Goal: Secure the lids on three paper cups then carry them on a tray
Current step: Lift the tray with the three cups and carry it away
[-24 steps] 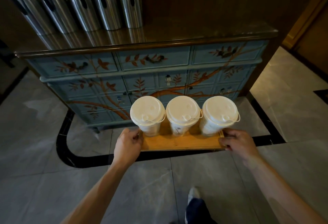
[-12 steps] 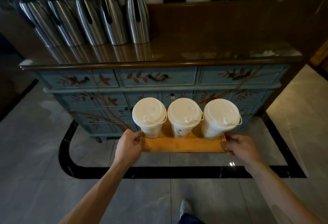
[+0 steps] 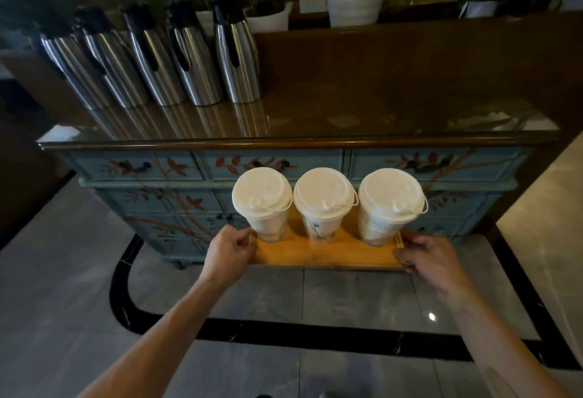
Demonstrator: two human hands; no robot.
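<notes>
A wooden tray [image 3: 325, 254] hangs in the air in front of me, level, above the floor. Three white paper cups stand on it in a row, each capped with a white plastic lid: the left cup [image 3: 262, 197], the middle cup [image 3: 322, 197] and the right cup [image 3: 391, 199]. My left hand [image 3: 228, 254] grips the tray's left end, fingers curled round the edge. My right hand [image 3: 433, 260] grips the right end the same way.
A blue painted cabinet [image 3: 284, 164] with a glossy brown top [image 3: 347, 113] stands just beyond the tray. Several steel thermos jugs [image 3: 176, 60] line its back left. Potted plants [image 3: 355, 3] stand behind. Grey tiled floor [image 3: 63, 287] with a black border lies below.
The view has tilted up and the cabinet top now shows more fully. The tray with the three cups stays level in both hands, slightly nearer the cabinet.
</notes>
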